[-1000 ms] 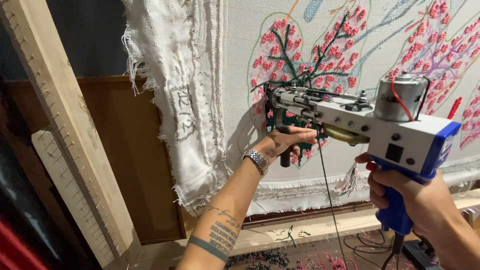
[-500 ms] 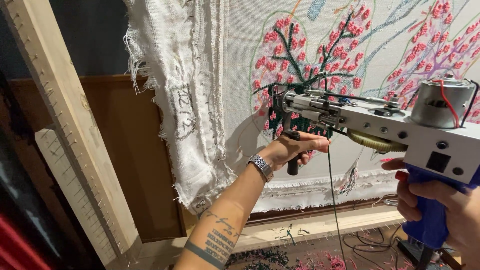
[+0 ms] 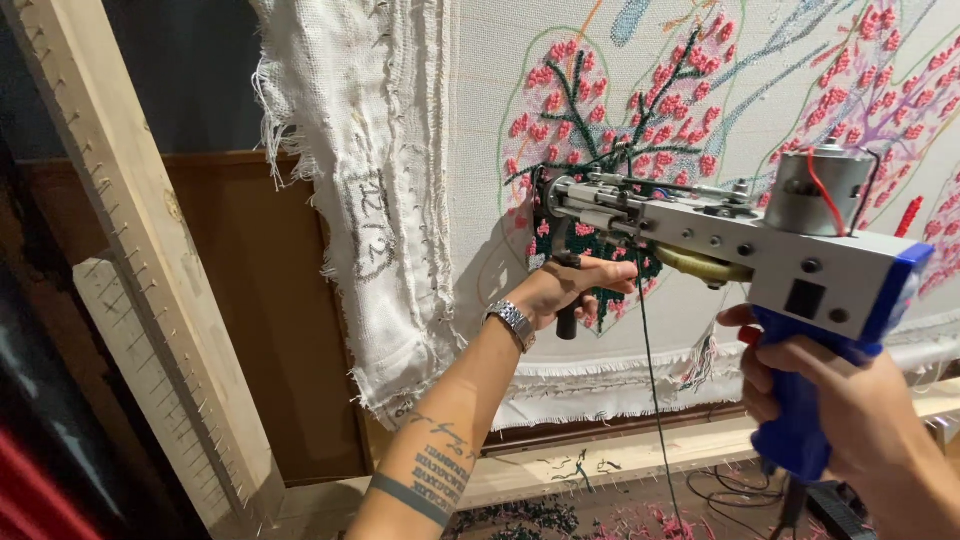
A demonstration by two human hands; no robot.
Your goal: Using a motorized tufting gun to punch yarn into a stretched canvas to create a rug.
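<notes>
My right hand [image 3: 850, 400] grips the gun [image 3: 730, 235] by its blue handle; my left hand [image 3: 570, 290] clasps the black front grip. Its tip presses the cloth [image 3: 480, 150], centre-left. It looks heavy and rigid, so both grips suit.

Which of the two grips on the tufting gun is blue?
The rear pistol grip, held by the right hand. The front handle, held by the left hand near the cloth, is black.

Tufting gun [image 3: 720, 225] before stretched cloth [image 3: 480, 120], wooden frame post [image 3: 140, 270] left, yarn scraps [image 3: 560, 515] below.
</notes>
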